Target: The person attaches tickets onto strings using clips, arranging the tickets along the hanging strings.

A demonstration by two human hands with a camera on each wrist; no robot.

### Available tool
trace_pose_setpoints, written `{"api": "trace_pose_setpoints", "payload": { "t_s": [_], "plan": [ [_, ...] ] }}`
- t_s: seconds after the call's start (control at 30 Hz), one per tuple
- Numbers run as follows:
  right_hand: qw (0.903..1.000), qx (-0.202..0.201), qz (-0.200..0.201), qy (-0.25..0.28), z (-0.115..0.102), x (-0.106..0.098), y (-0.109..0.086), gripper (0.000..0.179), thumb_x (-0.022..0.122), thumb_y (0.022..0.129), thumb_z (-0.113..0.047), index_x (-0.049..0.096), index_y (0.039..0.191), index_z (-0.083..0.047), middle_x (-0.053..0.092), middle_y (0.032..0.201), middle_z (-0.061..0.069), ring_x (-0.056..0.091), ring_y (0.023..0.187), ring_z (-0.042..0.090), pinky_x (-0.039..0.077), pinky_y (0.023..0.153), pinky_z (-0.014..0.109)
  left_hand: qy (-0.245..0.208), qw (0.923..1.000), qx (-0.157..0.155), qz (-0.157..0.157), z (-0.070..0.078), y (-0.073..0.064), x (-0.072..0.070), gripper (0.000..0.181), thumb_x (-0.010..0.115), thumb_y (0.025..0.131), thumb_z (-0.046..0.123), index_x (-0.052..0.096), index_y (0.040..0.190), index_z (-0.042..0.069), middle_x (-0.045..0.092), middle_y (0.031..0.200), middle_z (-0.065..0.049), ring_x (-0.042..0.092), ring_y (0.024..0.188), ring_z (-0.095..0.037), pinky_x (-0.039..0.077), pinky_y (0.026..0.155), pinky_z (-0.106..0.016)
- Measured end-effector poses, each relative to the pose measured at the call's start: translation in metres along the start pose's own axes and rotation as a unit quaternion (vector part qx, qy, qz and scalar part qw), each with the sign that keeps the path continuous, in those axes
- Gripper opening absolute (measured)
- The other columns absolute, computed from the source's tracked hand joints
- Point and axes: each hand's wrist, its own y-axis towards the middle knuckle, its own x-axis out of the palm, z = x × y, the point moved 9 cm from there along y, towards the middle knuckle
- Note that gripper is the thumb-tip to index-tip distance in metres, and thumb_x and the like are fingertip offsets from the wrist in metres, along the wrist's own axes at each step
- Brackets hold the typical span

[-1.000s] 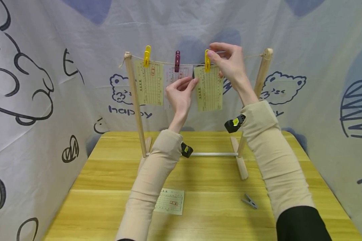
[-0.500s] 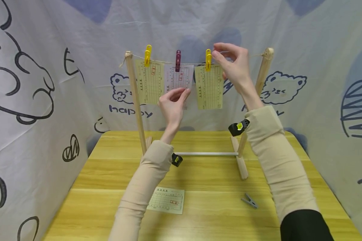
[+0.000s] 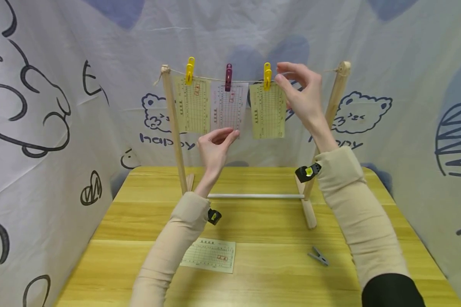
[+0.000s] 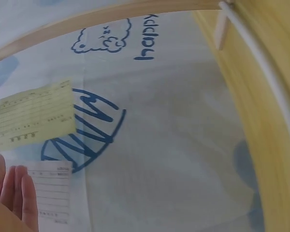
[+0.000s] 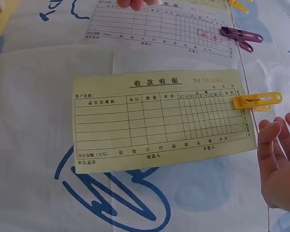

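Three receipt slips hang from a string in the head view: a yellow slip (image 3: 193, 108) at left, a white slip (image 3: 229, 106) in the middle, another yellow slip (image 3: 269, 113) at right. Two yellow clothespins (image 3: 267, 76) and a purple clothespin (image 3: 228, 77) hold their top edges. My right hand (image 3: 305, 91) is just right of the right-hand yellow clothespin, fingers apart and holding nothing; the right wrist view shows a gap between them. My left hand (image 3: 214, 149) overlaps the white slip's lower edge, its fingers (image 4: 29, 198) extended and relaxed.
Wooden posts (image 3: 336, 94) carry the string (image 3: 249, 81), joined low down by a white rod (image 3: 257, 196). On the table (image 3: 269, 290) lie a yellow receipt slip (image 3: 211, 256), partly behind my left sleeve, and a grey clothespin (image 3: 319, 256). A printed cloth hangs behind.
My right hand has let go of the right-hand yellow clothespin and moved right. My left hand has moved down and left from the right-hand yellow slip's edge to the white slip's bottom.
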Motion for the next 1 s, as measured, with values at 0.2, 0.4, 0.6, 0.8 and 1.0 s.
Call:
{"api": "trace_pose_setpoints", "payload": {
  "t_s": [0.2,0.4,0.6,0.8,1.0],
  "plan": [
    [0.9998,-0.015,0.004,0.013,0.003,-0.006,-0.016,0.029,0.064,0.098,-0.009,0.067,0.125,0.0,0.067,0.116,0.002,0.061,0.095,0.005,0.04,0.043,0.016,0.005,0.9976,-0.031,-0.062,-0.02,-0.016,-0.003,0.026,0.082,0.084,0.011,0.076,0.104,-0.004,0.076,0.1,-0.023,0.068,0.076,0.003,0.058,0.073,-0.016],
    [0.9997,-0.02,-0.007,0.012,0.017,-0.013,-0.042,0.028,0.064,0.097,-0.005,0.066,0.124,0.004,0.064,0.109,-0.009,0.058,0.079,0.004,0.041,0.041,0.016,0.026,0.9892,-0.068,-0.127,-0.047,-0.036,-0.008,0.026,0.081,0.084,0.01,0.076,0.107,-0.001,0.076,0.104,-0.022,0.072,0.082,-0.006,0.059,0.076,-0.018],
    [0.9992,0.006,-0.012,0.038,0.048,-0.022,-0.077,0.027,0.065,0.094,0.002,0.069,0.12,0.001,0.068,0.11,-0.003,0.053,0.059,0.004,0.043,0.042,0.018,0.071,0.9724,-0.093,-0.202,-0.074,-0.06,-0.014,0.029,0.081,0.085,0.013,0.075,0.111,0.001,0.076,0.108,-0.021,0.074,0.096,-0.031,0.06,0.081,-0.025],
    [0.9974,0.037,-0.031,0.053,0.079,-0.023,-0.119,0.026,0.063,0.094,0.006,0.07,0.119,-0.001,0.069,0.111,-0.007,0.06,0.085,0.004,0.045,0.045,0.017,0.125,0.9534,-0.095,-0.258,-0.1,-0.085,-0.021,0.033,0.082,0.084,0.016,0.075,0.113,0.003,0.076,0.11,-0.017,0.072,0.103,-0.033,0.058,0.094,-0.048],
    [0.9933,0.07,-0.072,0.056,0.101,-0.024,-0.154,0.026,0.06,0.096,0.005,0.068,0.121,0.002,0.07,0.111,-0.014,0.062,0.09,0.001,0.048,0.05,0.017,0.165,0.9348,-0.09,-0.301,-0.118,-0.108,-0.029,0.031,0.083,0.083,0.016,0.076,0.111,0.005,0.077,0.108,-0.014,0.07,0.102,-0.031,0.056,0.095,-0.05]
  ]
}}
